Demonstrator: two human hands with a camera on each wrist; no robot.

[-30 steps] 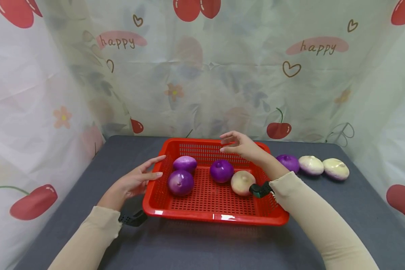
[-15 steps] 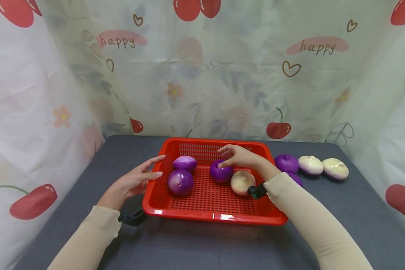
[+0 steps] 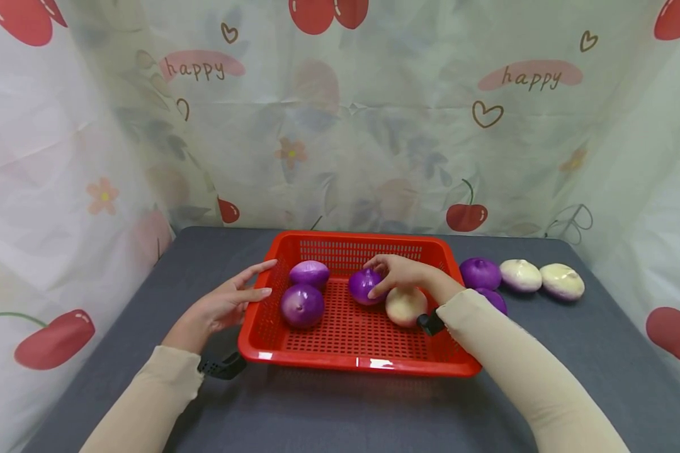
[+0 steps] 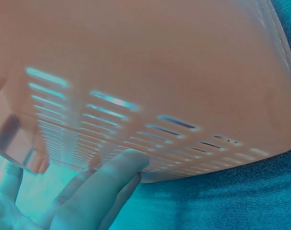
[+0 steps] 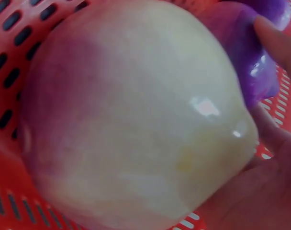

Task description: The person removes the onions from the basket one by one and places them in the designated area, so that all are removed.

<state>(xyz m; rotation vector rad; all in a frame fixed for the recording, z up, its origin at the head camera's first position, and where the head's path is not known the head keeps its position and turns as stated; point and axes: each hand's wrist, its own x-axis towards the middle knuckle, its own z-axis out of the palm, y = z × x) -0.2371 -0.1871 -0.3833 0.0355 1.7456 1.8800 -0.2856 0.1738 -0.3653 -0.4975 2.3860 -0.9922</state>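
Note:
A red perforated basket (image 3: 357,363) stands on the dark table. My left hand (image 3: 226,308) is at its left rim, index finger and thumb laid straight over the edge; in the left wrist view other fingers (image 4: 102,191) touch the outer wall. My right hand (image 3: 405,274) reaches inside and pinches a purple turnip (image 3: 362,284) between thumb and fingers. Under that hand lies a white turnip (image 3: 406,306), which fills much of the right wrist view, its purple side (image 5: 54,110) to the left. Two more purple turnips, one behind (image 3: 309,274) and one in front (image 3: 302,306), touch at the basket's left.
On the table right of the basket lie two purple turnips, one (image 3: 480,273) behind the other (image 3: 495,301), the front one partly hidden by my sleeve. Beside them sit two white turnips (image 3: 520,275). A patterned curtain (image 3: 351,126) encloses the back and sides.
My right hand has come down from above the basket onto the purple turnip and taken hold of it; the turnip has tipped slightly left. The left hand has stayed put.

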